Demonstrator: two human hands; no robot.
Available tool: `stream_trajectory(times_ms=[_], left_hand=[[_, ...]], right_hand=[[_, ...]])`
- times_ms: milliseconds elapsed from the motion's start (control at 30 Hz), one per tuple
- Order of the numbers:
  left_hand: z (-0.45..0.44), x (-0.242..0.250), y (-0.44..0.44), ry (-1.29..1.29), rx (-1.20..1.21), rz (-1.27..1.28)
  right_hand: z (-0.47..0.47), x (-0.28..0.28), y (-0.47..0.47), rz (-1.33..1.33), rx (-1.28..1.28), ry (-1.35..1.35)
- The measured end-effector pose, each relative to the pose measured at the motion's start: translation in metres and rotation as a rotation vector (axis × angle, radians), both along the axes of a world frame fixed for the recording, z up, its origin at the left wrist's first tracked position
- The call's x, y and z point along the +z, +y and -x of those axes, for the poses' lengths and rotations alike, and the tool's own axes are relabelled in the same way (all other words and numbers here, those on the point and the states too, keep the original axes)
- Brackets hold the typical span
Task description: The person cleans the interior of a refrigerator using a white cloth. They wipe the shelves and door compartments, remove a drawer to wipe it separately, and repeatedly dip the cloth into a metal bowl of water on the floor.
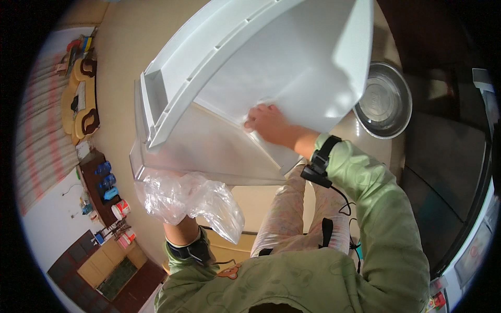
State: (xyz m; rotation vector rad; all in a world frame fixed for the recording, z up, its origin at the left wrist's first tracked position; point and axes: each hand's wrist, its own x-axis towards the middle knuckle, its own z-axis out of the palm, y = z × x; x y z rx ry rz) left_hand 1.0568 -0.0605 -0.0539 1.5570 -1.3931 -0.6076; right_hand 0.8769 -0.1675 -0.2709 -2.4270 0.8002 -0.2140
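A large white plastic drawer, apparently from a refrigerator (250, 74), is tilted up in front of me, its hollow inside facing me. One side of it is a clear plastic panel (219, 144). Inside, my right hand (270, 125) presses a small whitish wipe or cloth, mostly hidden under the fingers, against the wall where it meets the panel. My left hand (188, 191) is at the panel's lower left edge, with a crumpled clear plastic bag (219, 211) around it. The bag and panel hide its fingers, so its grip cannot be made out.
A round metal basin (379, 99) stands on the floor to the right, beside a dark glossy cabinet or appliance (438, 164). Black cables (344, 203) hang from the wrist straps. At far left are a yellow sofa (80, 101) and a dark shelf with blue bottles (105, 176).
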Motion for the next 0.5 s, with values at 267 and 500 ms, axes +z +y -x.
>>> stream_trajectory(times_ms=[267, 500], left_hand=[[-0.003, -0.007, -0.008, 0.017, -0.001, 0.007], [0.000, 0.005, 0.014, 0.000, 0.026, -0.035]], right_hand=[[0.083, -0.028, -0.077, 0.001, -0.435, 0.070], [0.030, -0.048, -0.047, -0.072, -0.680, -0.096]])
